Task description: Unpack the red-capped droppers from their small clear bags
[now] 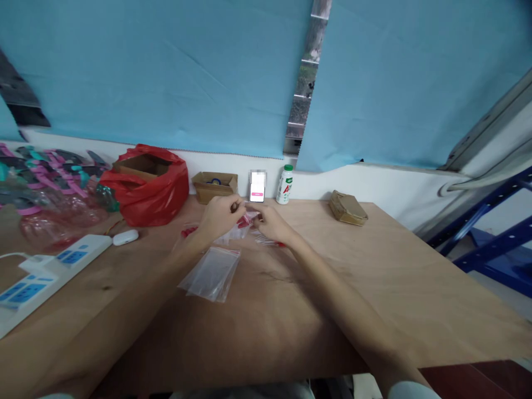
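Observation:
My left hand [221, 215] and my right hand [272, 221] meet over the middle of the table, fingers closed in a pinch. Between them is a small clear zip bag [246, 219] with something red in or on it; its contents are too small to make out. Nearer to me, a few flat clear zip bags [214, 274] with a red seal line lie in a loose stack. Beside my left wrist are small red pieces [189, 230] in clear plastic. Below my right hand lie several thin clear sticks [262, 238], partly hidden.
Along the wall stand a red plastic bag [166, 194] with a carton inside, an open cardboard box [203, 191], a lit phone [257, 187], a white bottle [285, 185] and a brown carton [347, 208]. Left are a power strip [93, 246], a white earphone case [125, 237] and several spray bottles [45, 216].

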{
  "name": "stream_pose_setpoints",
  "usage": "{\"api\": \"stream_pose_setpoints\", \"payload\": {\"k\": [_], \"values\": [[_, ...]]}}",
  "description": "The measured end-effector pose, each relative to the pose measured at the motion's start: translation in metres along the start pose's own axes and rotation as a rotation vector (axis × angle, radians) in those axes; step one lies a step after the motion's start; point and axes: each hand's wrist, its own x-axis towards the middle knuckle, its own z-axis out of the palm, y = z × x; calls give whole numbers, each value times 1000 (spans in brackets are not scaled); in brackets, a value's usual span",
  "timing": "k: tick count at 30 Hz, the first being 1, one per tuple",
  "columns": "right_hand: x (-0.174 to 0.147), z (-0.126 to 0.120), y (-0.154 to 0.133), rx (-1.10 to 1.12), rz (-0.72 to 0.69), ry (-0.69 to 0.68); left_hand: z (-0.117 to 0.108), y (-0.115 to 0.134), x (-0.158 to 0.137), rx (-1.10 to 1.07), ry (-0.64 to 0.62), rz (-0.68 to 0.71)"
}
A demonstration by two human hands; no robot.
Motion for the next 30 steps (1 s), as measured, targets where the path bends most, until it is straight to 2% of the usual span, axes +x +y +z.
{"api": "stream_pose_setpoints", "payload": {"k": [4,7,10,15,20,26,30], "values": [[2,-2,-2,113,42,8,-1,-4,2,-75,17,19],[4,-9,-7,117,30,73,-5,-16,5,-150,59,134],[6,-17,-9,193,43,100,-8,-31,7,-128,-42,240],[7,-26,-12,329,63,125,-5,-44,4,-67,-232,145],[6,-33,-10,367,126,100,-4,-43,2,-34,-195,151],[5,-41,0,127,209,214,-7,-40,1,44,-218,144],[6,-44,-1,279,243,171,-3,-40,1,43,-183,152]]}}
